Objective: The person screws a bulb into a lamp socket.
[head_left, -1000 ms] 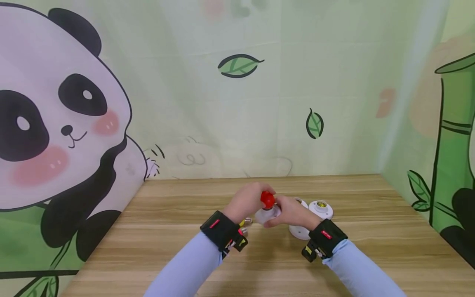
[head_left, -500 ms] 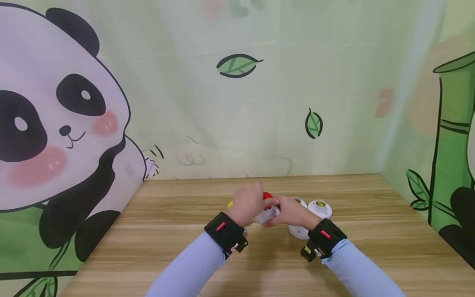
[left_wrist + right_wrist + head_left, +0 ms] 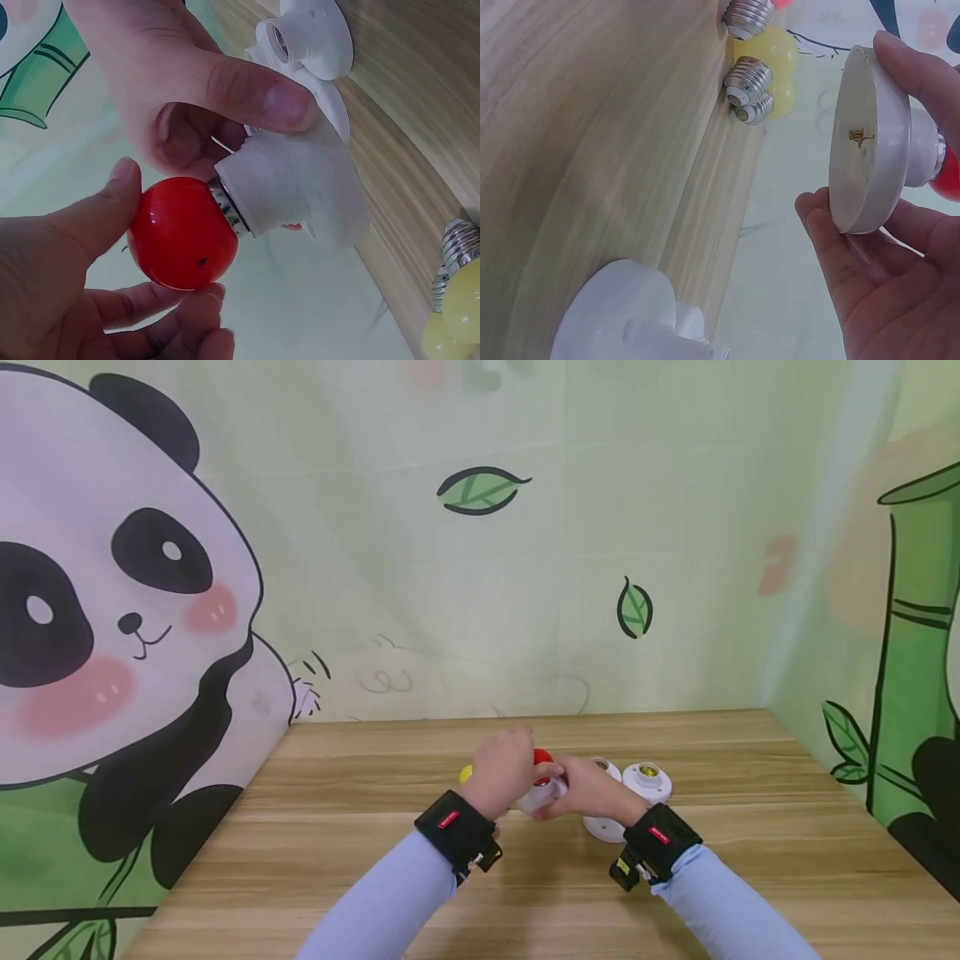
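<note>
My left hand [image 3: 501,774] pinches a red light bulb [image 3: 184,232] between thumb and fingertips. The bulb's silver screw base sits partly inside the neck of a white lamp holder [image 3: 300,187]. Gripping that holder by its round base, my right hand [image 3: 594,791] keeps it raised above the table, tilted. In the right wrist view the hollow underside of the holder faces the camera, showing a small brass terminal, with thumb and fingers on opposite edges of the rim. In the head view the left hand covers part of the bulb.
More white lamp holders [image 3: 647,782] stand on the wooden table [image 3: 375,877] to the right, close by the right wrist. Yellow bulbs [image 3: 769,52] and a reddish one lie left of the hands, metal bases showing. A printed cloth backdrop [image 3: 375,568] rises behind the table.
My left hand has turned at the wrist and shifted slightly right, covering more of the red bulb and uncovering a yellow bulb behind. The right hand and lamp holder stay nearly still.
</note>
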### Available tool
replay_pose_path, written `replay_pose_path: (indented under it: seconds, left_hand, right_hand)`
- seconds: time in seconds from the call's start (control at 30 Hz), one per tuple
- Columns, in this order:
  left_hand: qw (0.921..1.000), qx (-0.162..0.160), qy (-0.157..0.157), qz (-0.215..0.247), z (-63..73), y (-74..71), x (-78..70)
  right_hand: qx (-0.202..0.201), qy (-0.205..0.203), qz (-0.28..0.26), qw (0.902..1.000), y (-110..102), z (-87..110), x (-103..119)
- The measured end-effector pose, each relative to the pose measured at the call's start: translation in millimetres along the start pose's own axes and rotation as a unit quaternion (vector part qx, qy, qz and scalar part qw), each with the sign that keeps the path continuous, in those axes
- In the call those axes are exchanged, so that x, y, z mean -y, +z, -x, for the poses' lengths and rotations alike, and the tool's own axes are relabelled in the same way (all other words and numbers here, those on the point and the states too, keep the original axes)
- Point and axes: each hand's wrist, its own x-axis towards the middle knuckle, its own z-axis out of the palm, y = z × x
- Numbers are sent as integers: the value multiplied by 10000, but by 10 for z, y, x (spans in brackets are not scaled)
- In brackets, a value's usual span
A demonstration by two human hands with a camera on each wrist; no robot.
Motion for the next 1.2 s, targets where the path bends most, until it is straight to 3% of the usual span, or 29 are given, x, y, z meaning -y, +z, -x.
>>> replay_pose_path:
  seconds: [0.27, 0.4, 0.67, 0.93, 1.2]
  left_hand:
    - [9950, 316, 787, 528, -28, -67, 12]
    - [9935, 381, 805, 702, -26, -75, 20]
    - [9913, 577, 549, 1049, -51, -91, 38]
    - [9883, 500, 1093, 944, -82, -83, 92]
    - [9878, 464, 1103, 996, -82, -69, 82]
  right_hand:
    - [-55, 7, 127, 9999, -1, -7, -29]
    - [-52, -15, 131, 9999, -10, -3, -18]
    - [-38, 60, 108, 9999, -17, 0, -10]
    - [3, 167, 107, 9998, -32, 1, 3]
    - [7, 136, 91, 9999, -36, 8, -11]
